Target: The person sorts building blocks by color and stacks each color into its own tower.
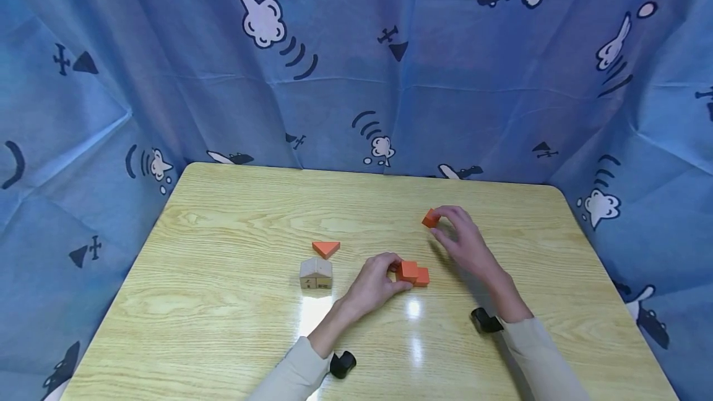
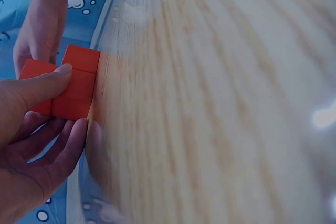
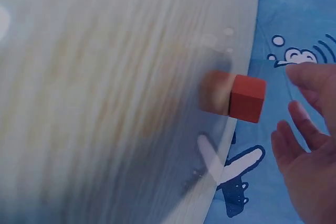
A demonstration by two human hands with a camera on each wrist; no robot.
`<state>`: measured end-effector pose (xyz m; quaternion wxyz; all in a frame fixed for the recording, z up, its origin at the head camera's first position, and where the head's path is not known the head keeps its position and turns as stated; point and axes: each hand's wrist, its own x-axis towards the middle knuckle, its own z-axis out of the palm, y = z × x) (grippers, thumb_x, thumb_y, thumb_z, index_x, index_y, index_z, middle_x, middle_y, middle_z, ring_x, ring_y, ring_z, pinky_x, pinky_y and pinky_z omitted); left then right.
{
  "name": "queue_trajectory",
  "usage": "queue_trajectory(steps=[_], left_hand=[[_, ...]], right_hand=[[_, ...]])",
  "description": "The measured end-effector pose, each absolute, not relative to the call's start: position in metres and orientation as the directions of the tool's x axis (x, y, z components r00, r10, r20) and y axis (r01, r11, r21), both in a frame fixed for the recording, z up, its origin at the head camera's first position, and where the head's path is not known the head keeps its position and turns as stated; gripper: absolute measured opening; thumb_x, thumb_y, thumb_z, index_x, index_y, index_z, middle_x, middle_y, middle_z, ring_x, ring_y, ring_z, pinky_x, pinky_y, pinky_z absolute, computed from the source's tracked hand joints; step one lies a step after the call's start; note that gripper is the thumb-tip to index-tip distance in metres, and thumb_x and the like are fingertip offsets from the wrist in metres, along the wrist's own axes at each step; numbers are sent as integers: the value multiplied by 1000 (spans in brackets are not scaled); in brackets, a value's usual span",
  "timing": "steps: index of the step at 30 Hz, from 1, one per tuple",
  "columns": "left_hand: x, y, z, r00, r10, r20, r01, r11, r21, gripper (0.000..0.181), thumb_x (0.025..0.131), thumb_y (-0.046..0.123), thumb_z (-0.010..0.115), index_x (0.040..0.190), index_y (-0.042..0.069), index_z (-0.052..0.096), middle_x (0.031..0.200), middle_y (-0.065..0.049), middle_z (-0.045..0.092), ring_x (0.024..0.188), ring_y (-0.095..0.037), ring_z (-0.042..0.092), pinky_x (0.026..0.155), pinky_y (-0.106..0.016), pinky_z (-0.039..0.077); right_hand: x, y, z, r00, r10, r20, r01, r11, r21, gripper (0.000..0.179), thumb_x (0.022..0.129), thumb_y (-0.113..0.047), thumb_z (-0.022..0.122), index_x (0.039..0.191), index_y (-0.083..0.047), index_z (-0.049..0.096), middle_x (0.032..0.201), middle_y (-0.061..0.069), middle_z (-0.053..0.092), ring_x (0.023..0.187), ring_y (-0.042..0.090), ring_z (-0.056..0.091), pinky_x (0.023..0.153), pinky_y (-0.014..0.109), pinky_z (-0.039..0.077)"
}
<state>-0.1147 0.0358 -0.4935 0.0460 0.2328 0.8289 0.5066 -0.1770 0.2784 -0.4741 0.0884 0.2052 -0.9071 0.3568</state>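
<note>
My left hand (image 1: 372, 284) holds a small stack of orange cubes (image 1: 408, 271) between thumb and fingers. In the left wrist view the thumb lies across the cubes (image 2: 73, 95). Two cubes sit side by side on the table, with another on top of the one nearer the hand. Farther back and to the right, a single orange cube (image 1: 429, 219) rests on the table by my right hand (image 1: 466, 245). The right wrist view shows a gap between this cube (image 3: 247, 98) and the spread, bent fingers and thumb.
Left of the stack stands a pale wooden block (image 1: 315, 274) with a peaked top and printed marks. Just behind it lies an orange triangular block (image 1: 325, 248). The wooden table (image 1: 223, 327) is bordered by blue patterned cloth (image 1: 334, 79) at the back and sides.
</note>
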Motion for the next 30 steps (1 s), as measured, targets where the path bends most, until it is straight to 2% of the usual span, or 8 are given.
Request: queue_trajectory(steps=[5, 8, 13, 19, 23, 30], left_hand=[[-115, 36, -495, -889, 433, 150, 330, 378, 865, 28, 82, 10, 88, 102, 3, 70, 99, -5, 70, 92, -12, 64, 83, -24, 55], [-115, 36, -495, -889, 435, 145, 325, 377, 867, 28, 83, 10, 87, 104, 3, 70, 101, -5, 70, 93, -12, 64, 84, -24, 55], [-115, 35, -494, -890, 431, 145, 321, 369, 872, 28, 83, 10, 88, 104, 3, 70, 100, -5, 71, 93, -11, 64, 84, -25, 55], [-115, 35, -494, -892, 431, 133, 309, 369, 877, 29, 83, 10, 87, 105, 3, 70, 101, -6, 71, 94, -12, 65, 84, -25, 56], [-116, 34, -495, -893, 431, 131, 305, 365, 880, 29, 83, 10, 87, 105, 3, 70, 101, -6, 71, 95, -12, 65, 85, -25, 56], [-117, 34, -496, -886, 435, 160, 331, 352, 875, 28, 82, 8, 87, 102, 1, 69, 99, -8, 70, 93, -16, 66, 84, -27, 57]], right_hand=[[-189, 279, -482, -892, -372, 258, -452, 705, -546, 40, 94, 5, 70, 133, 4, 60, 142, 25, 51, 136, 46, 36, 108, 66, 33], [-193, 278, -484, -889, -403, 219, -456, 724, -518, 43, 93, 7, 69, 135, 4, 60, 147, 24, 48, 138, 46, 33, 110, 66, 32], [-196, 277, -485, -868, -453, 202, -493, 742, -455, 44, 91, 13, 68, 134, 5, 61, 143, 25, 51, 133, 46, 43, 108, 63, 39], [-196, 278, -484, -845, -469, 258, -535, 749, -390, 38, 87, 15, 73, 122, 1, 68, 130, 22, 60, 118, 43, 54, 99, 59, 47], [-194, 279, -483, -854, -453, 255, -520, 756, -398, 35, 87, 10, 76, 119, -1, 69, 125, 18, 62, 112, 39, 56, 94, 56, 51], [-179, 282, -477, -889, -407, 210, -455, 734, -504, 42, 93, -9, 76, 134, -4, 65, 121, 11, 61, 109, 29, 59, 91, 52, 53]])
